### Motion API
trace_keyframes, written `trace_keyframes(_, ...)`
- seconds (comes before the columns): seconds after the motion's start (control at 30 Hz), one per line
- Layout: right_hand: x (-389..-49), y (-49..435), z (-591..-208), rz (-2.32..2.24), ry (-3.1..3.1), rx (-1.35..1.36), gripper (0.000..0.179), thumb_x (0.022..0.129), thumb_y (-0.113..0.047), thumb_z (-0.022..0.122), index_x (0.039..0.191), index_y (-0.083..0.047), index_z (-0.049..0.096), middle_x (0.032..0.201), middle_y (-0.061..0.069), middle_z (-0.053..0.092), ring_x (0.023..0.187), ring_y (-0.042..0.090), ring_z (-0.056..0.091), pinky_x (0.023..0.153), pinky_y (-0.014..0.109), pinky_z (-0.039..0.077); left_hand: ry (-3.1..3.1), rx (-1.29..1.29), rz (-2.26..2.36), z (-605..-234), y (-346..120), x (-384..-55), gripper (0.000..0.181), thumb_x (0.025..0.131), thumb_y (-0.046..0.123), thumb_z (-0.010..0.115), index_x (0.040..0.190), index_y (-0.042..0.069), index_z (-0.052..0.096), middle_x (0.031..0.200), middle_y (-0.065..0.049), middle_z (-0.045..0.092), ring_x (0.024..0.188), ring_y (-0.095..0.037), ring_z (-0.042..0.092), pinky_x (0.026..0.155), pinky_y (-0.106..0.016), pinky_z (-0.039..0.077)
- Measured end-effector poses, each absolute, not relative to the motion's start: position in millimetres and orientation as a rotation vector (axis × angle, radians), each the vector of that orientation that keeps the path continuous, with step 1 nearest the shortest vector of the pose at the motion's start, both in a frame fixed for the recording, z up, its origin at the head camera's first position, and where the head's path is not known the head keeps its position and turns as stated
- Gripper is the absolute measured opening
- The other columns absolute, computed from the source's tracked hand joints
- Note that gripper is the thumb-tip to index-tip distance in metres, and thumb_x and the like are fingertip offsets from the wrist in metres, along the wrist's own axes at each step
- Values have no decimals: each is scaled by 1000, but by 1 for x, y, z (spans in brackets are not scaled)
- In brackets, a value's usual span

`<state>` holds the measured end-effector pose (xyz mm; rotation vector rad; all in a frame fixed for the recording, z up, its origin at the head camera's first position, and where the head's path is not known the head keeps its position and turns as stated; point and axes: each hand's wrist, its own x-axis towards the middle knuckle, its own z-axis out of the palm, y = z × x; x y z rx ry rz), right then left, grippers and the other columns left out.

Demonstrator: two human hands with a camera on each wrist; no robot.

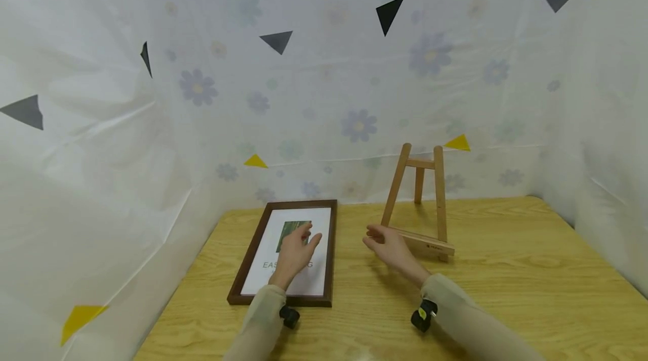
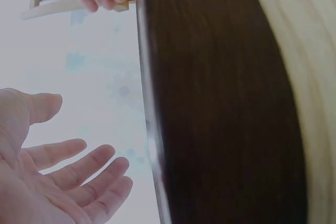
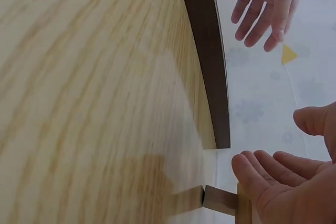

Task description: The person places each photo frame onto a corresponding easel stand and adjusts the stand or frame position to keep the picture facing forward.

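A dark brown picture frame (image 1: 331, 260) lies flat on the left of the table, holding a white sheet with a green picture and lettering. Over it hovers my left hand (image 1: 295, 251), fingers apart and holding nothing; the left wrist view shows the frame's side (image 2: 220, 98) beside the spread fingers. My right hand (image 1: 392, 248), also holding nothing, is at the left end of a small wooden easel's ledge (image 1: 425, 244) and overlaps it in the head view. The easel (image 1: 440, 198) stands upright on its legs. In the right wrist view my right hand (image 3: 294, 182) has loosely bent fingers.
The wood-grain table (image 1: 506, 293) reaches back to a white curtain (image 1: 314, 96) printed with flowers and triangles. A similar sheet (image 1: 91, 181) hangs along the left side. Between the frame and the easel is a strip of table.
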<state>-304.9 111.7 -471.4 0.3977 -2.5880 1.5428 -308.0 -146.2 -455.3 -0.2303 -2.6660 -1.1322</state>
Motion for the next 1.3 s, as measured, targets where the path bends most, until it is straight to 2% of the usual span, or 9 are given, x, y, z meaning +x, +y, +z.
trace_keyframes(0.23, -307, 105, -477, 1854, -2518, 382, 46, 100, -16, 57, 136, 11, 50, 131, 29, 57, 115, 39, 59, 87, 41, 57, -2636, -203, -1175, -459, -161, -311, 47, 96, 36, 62, 132, 5, 60, 115, -16, 70, 106, -31, 66, 89, -50, 54)
trace_keyframes(0.33, -307, 101, -479, 2008, -2484, 305, 46, 100, -13, 56, 137, 13, 47, 130, 30, 56, 114, 39, 60, 89, 43, 56, -2628, -181, -1194, -459, -168, -311, 47, 97, 34, 62, 131, 2, 60, 112, -16, 71, 102, -31, 67, 87, -48, 55)
trace_keyframes(0.6, -309, 91, -484, 2228, -2440, 215, 51, 99, -8, 54, 141, 16, 37, 129, 33, 55, 113, 40, 61, 90, 43, 56, -2637, 22, -1338, -454, -186, -311, 51, 96, 36, 63, 133, 2, 59, 122, -21, 65, 110, -36, 63, 84, -48, 55)
trace_keyframes(0.67, -309, 89, -485, 2268, -2437, 223, 53, 99, -7, 55, 142, 16, 35, 131, 34, 53, 112, 40, 61, 89, 42, 56, -2641, 60, -1441, -453, -193, -310, 52, 95, 37, 64, 135, 3, 58, 129, -20, 62, 116, -36, 60, 88, -48, 53)
trace_keyframes(0.83, -305, 87, -485, 2446, -2393, 264, 58, 99, -9, 53, 145, 16, 29, 136, 38, 47, 117, 43, 59, 94, 43, 55, -2683, 8, -1803, -452, -216, -313, 64, 94, 41, 65, 143, 3, 49, 139, -22, 54, 123, -37, 57, 101, -51, 48)
trace_keyframes(0.97, -303, 83, -486, 2547, -2357, 331, 60, 100, -9, 52, 146, 16, 24, 138, 40, 43, 122, 45, 56, 97, 44, 53, -2653, -83, -2026, -454, -236, -316, 69, 94, 36, 66, 147, -1, 41, 139, -27, 53, 123, -38, 58, 104, -47, 47)
trace_keyframes(1.17, -302, 77, -489, 2578, -2347, 347, 60, 99, -7, 54, 145, 18, 25, 138, 40, 43, 120, 43, 57, 97, 43, 53, -2543, -282, -2248, -459, -268, -315, 69, 99, 17, 59, 155, 0, 21, 151, -30, 34, 138, -42, 41, 111, -43, 40)
trace_keyframes(1.3, -300, 72, -490, 2597, -2353, 342, 60, 98, -8, 56, 144, 18, 27, 138, 39, 44, 120, 41, 58, 95, 42, 54, -2508, -276, -2276, -458, -289, -310, 69, 101, 14, 54, 156, 2, 15, 157, -27, 26, 145, -38, 30, 116, -43, 31)
